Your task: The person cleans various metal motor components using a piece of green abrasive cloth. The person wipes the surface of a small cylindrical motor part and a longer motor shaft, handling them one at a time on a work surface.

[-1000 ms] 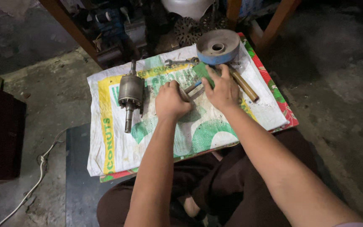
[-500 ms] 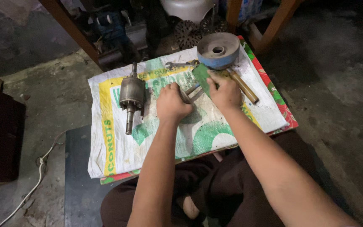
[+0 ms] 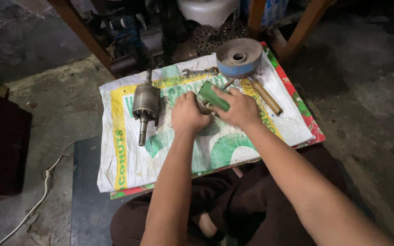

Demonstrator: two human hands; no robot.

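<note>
My right hand has its fingers closed around a green-handled tool. My left hand is curled shut beside it over the printed sack; what it holds is hidden. A motor rotor lies near my left hand.

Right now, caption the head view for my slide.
Both hands, left hand and right hand, grip a green tool over a printed sack.

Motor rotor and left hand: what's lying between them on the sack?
Nothing: the head view shows only bare printed sack between the motor rotor and the left hand.
</note>
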